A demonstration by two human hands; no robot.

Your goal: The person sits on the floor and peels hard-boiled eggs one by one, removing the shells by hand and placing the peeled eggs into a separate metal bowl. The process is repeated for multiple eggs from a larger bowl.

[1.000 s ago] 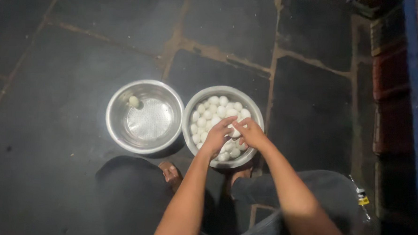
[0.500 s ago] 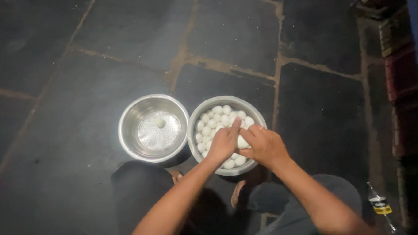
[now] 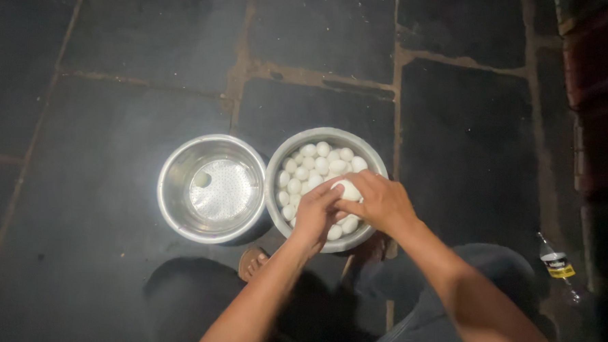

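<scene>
Left hand (image 3: 316, 216) and right hand (image 3: 379, 203) meet over the egg bowl (image 3: 319, 136), both closed around one white egg (image 3: 348, 190) held above the pile. Looks like the peeling step, mid-grip. Second steel bowl (image 3: 174, 172) just beside it holds a single egg (image 3: 202, 179). Next move calls for light fingertip pressure, egg kept over the bowl on the stone floor (image 3: 117, 60)

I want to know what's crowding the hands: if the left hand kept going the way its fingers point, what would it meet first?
Likely the white egg both hands grip; the left hand already touches it, with the right hand just behind.
</scene>
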